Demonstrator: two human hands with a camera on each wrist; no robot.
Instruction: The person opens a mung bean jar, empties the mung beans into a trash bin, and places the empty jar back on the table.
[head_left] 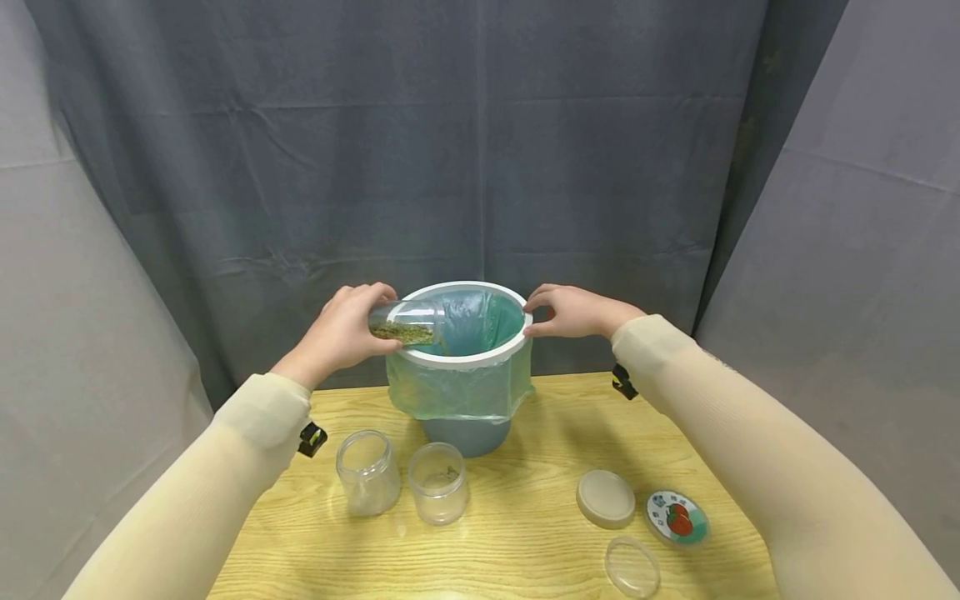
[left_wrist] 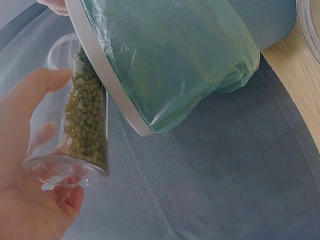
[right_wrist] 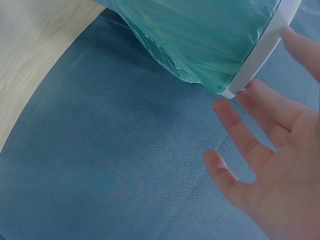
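Observation:
My left hand (head_left: 337, 327) grips a clear jar (head_left: 408, 311) tilted on its side, its mouth over the left rim of a bin. Small green beans (left_wrist: 86, 117) lie along the jar's lower side, and a few show near its mouth in the head view. The bin (head_left: 467, 437) stands upright with a white rim ring (head_left: 465, 361) and a green plastic bag (head_left: 450, 392) folded over its outside. At the opposite side of the ring is my right hand (head_left: 573, 312), thumb and fingertips touching the ring, the other fingers spread loosely.
Two clear jars (head_left: 367, 483) (head_left: 439, 500) stand on the wooden table (head_left: 525, 533) in front of the bin. To the right lie a beige lid (head_left: 606, 499), a lid with a tomato picture (head_left: 677, 517) and a clear lid (head_left: 632, 567). A grey curtain (head_left: 375, 167) hangs behind.

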